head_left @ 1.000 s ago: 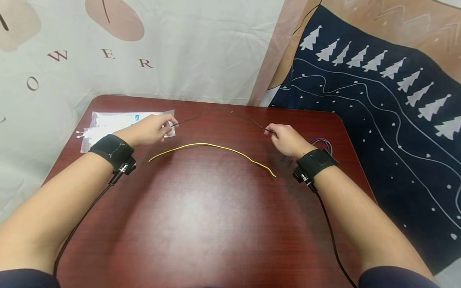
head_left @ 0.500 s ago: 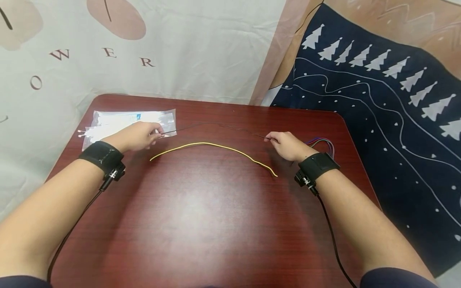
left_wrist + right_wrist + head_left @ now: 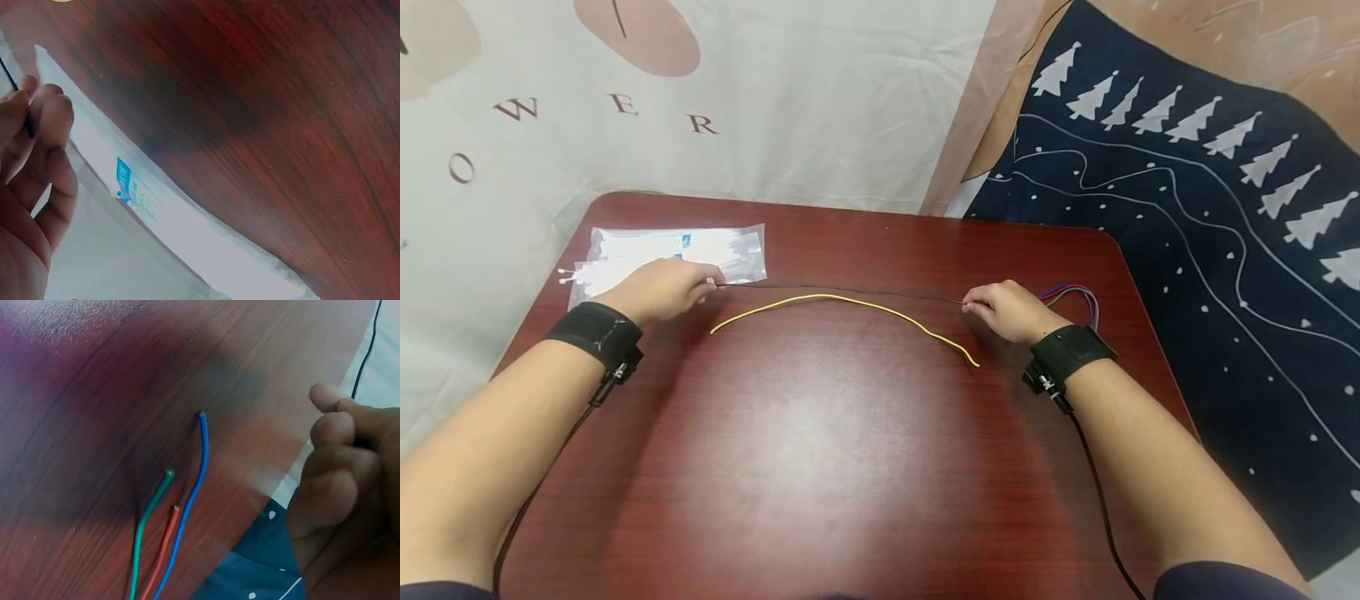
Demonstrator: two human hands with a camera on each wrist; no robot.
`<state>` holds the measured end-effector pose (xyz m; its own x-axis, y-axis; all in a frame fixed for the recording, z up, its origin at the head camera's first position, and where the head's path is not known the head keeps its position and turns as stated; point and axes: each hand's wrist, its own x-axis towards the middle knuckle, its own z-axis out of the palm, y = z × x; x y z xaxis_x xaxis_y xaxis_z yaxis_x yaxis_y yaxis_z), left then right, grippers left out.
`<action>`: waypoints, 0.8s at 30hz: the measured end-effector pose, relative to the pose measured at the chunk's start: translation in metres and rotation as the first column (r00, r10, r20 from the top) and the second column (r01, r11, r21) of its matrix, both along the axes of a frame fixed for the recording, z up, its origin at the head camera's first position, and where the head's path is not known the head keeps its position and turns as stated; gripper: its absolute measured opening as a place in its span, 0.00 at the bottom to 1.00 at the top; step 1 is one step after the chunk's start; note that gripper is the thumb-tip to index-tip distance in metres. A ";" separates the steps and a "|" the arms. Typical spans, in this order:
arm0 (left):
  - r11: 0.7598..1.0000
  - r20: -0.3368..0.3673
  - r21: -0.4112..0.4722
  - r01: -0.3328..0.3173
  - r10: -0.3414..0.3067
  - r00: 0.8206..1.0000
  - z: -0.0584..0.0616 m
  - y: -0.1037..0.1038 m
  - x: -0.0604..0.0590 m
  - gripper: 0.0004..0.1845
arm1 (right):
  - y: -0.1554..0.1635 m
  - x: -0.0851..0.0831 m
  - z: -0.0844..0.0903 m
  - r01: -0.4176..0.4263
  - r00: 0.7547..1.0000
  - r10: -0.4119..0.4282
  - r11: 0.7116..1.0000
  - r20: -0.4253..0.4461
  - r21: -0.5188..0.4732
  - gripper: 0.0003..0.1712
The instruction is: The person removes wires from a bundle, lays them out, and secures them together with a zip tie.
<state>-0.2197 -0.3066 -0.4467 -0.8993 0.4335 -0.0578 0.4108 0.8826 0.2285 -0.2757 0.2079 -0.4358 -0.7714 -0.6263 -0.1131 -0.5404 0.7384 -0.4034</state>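
A thin black wire (image 3: 850,291) stretches nearly straight between the two hands in the head view. My left hand (image 3: 666,287) pinches its left end between thumb and fingers, beside a clear plastic bag; the left wrist view shows the wire's tip (image 3: 30,128) poking past the fingers. The other end is pinched by my right hand (image 3: 1009,310), whose fingers are curled in the right wrist view. Just nearer to me than the black wire, a yellow wire (image 3: 823,297) lies on the table in a shallow arc.
The clear bag (image 3: 745,254) of white cotton-swab-like sticks lies at the back left of the dark red table (image 3: 805,533). Behind my right hand lie several coloured wires (image 3: 1078,290); blue (image 3: 203,450), green (image 3: 144,519) and red (image 3: 165,540) ends show closely. Cloth hangs behind.
My left hand has moved left and toward me, and my right hand slightly toward me and right. The black wire, arched before, is now pulled almost straight. The yellow wire stays put.
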 end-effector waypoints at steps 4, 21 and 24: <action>1.000 0.003 0.000 0.007 -0.007 1.000 0.002 -0.003 -0.001 0.10 | 0.001 -0.004 -0.002 -0.005 1.000 0.005 1.000 -0.008 0.002 0.10; 0.998 0.122 0.049 -0.040 0.033 0.992 -0.009 0.012 -0.004 0.10 | -0.006 0.005 -0.019 0.019 0.991 -0.024 0.999 0.132 0.035 0.13; 0.999 0.111 0.030 -0.032 0.029 0.993 -0.012 0.014 -0.004 0.09 | -0.009 0.008 -0.022 0.009 0.990 -0.013 0.999 0.137 0.033 0.10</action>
